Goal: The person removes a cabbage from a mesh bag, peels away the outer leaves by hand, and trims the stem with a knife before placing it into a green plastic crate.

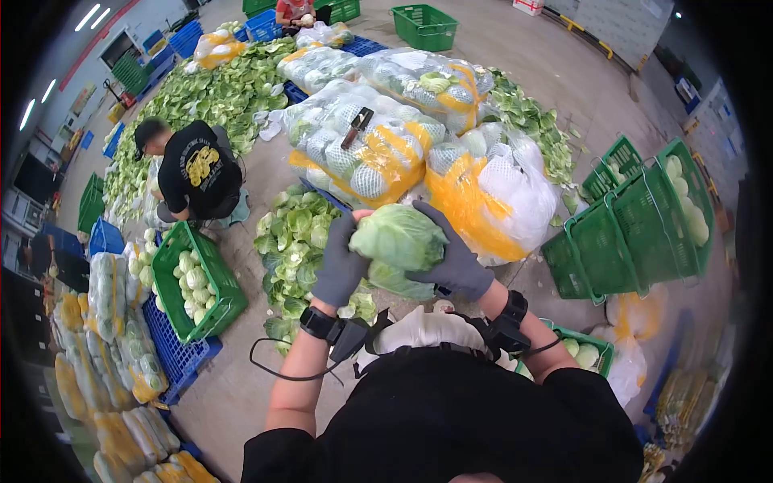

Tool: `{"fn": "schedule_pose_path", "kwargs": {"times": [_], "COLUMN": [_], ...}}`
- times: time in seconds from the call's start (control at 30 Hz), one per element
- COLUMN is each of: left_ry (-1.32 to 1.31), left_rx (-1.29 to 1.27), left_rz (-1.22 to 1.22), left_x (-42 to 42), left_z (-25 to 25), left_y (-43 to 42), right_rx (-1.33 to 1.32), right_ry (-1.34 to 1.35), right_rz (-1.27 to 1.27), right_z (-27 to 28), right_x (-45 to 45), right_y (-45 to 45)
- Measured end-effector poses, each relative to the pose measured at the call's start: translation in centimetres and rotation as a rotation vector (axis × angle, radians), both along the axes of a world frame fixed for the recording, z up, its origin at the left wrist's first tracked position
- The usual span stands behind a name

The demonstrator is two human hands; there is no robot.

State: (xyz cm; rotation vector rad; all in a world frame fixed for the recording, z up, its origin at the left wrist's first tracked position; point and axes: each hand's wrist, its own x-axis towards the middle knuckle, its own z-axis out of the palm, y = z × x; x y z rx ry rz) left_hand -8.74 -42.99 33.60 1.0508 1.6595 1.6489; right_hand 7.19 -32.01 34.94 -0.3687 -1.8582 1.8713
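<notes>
The gloved left hand (pixel 340 266) and right hand (pixel 457 262) were curved around one cabbage (pixel 398 237), the fingers spread as wide as its two sides, holding it in front of the person (pixel 435 410). An outer leaf (pixel 394 282) spread at its lower edge. Ahead, the filled bags (pixel 374 149) made a border just beyond the hands. At left was a heap of leaves (pixel 288 241), then bare floor (pixel 241 358) up to a green crate (pixel 225 311). At right, floor separated the hand from other crates (pixel 592 249).
</notes>
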Motion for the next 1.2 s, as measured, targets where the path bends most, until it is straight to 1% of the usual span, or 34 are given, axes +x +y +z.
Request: {"fn": "schedule_pose_path", "kwargs": {"times": [0.03,0.07,0.1,0.17,0.2,0.27,0.3,0.33,0.37,0.4,0.43,0.47,0.5,0.53,0.57,0.6,0.63,0.67,0.7,0.73,0.77,0.8,0.87,0.9,0.97,1.0,1.03,1.07,1.1,1.13,1.17,1.2], "left_ry": [-0.159,-0.165,-0.061,0.178,0.176,0.264,0.261,0.258,0.173,0.087,0.077,0.077,-0.514,-1.096,-1.131,-1.127,-1.139,-1.147,-0.973,-0.97,-0.41,0.147,0.114,0.089,0.08,0.08,0.097,0.094,0.101,0.107,0.029,-0.096], "left_rx": [0.116,0.116,0.097,0.028,0.026,-0.058,-0.085,-0.091,-0.214,-0.335,-0.39,-0.391,-0.186,0.05,0.113,0.121,0.185,0.243,0.13,0.13,0.071,0.008,0.038,0.068,0.058,0.047,0.077,0.077,0.023,-0.032,0.071,0.066], "left_rz": [-0.009,0.005,0.056,0.186,0.198,0.337,0.403,0.416,0.441,0.464,0.48,0.491,0.532,0.539,0.568,0.578,0.444,0.306,0.141,0.143,0.117,0.09,0.116,0.128,0.14,0.144,0.219,0.219,0.297,0.373,0.469,0.418], "left_x": [0.2,0.3,0.2,0.2,0.3,1.0,1.3,1.6,1.8,1.8,1.6,1.1,0.4,-0.5,-1.1,-1.4,-1.8,-1.5,-1.0,0.0,1.5,2.6,3.3,3.1,2.8,2.8,3.3,3.4,3.3,3.3,2.9,2.4], "left_z": [0.2,0.1,-0.1,-1.3,-1.8,-2.8,-3.2,-3.4,-3.1,-2.9,-3.5,-4.8,-7.0,-9.8,-10.4,-11.0,-11.5,-9.3,-7.1,-5.4,-4.1,-3.1,-2.0,-1.6,-1.1,-1.1,-1.3,-1.1,-0.8,-0.7,-0.9,-0.9], "left_y": [0.1,0.4,0.6,0.7,0.6,0.5,0.4,0.1,-0.1,-0.3,-0.6,-0.7,-0.8,-1.0,-1.2,-1.9,-2.6,-3.0,-3.4,-3.6,-3.5,-3.3,-2.7,-2.4,-2.6,-2.6,-2.1,-2.2,-2.5,-2.7,-2.6,-2.9], "right_rx": [0.022,0.045,0.046,-0.154,-0.154,-0.332,-0.334,-0.448,-0.562,-0.562,-0.626,-0.69,-0.689,-1.017,-1.344,-1.344,-1.346,-1.349,-1.351,-1.123,-0.893,-0.892,-1.198,-1.196,-1.314,-1.317,-1.166,-1.015,-1.015,-0.941,-0.871,-0.875], "right_ry": [-0.012,-0.024,-0.027,-0.009,-0.012,-0.076,-0.082,-0.087,-0.091,-0.092,-0.104,-0.119,-0.123,-0.041,0.043,0.039,0.074,0.11,0.11,0.023,-0.062,-0.066,0.055,0.047,0.099,0.097,0.066,0.032,0.029,0.039,0.048,0.047], "right_rz": [0.015,0.032,0.044,0.075,0.087,0.07,0.084,0.13,0.176,0.187,0.225,0.262,0.273,0.287,0.295,0.308,0.326,0.34,0.345,0.348,0.349,0.355,0.351,0.357,0.443,0.439,0.352,0.267,0.269,0.233,0.194,0.188], "right_z": [-0.1,-0.2,-0.3,-0.8,-0.9,-1.1,-1.3,-1.5,-1.8,-2.1,-2.6,-3.2,-4.1,-5.2,-5.4,-5.4,-5.1,-4.6,-3.6,-2.4,-1.7,-2.2,-3.2,-3.0,-2.3,-2.5,-2.8,-3.0,-3.2,-3.3,-3.5,-3.3], "right_x": [0.1,0.3,0.4,0.6,0.6,0.8,0.7,0.4,0.1,-0.1,-0.4,-0.6,-0.8,-1.1,-1.6,-2.0,-2.5,-2.8,-2.8,-2.7,-2.8,-3.0,-3.7,-3.8,-3.3,-3.2,-3.1,-3.0,-3.0,-2.9,-2.7,-2.4], "right_y": [0.4,0.8,1.2,1.8,2.0,2.3,2.5,2.6,2.6,2.7,2.7,2.6,2.4,1.8,1.2,0.7,0.4,0.2,0.1,0.3,0.4,0.4,0.2,0.2,0.2,0.1,0.0,-0.2,-0.4,-0.5,-0.8,-1.1]}}
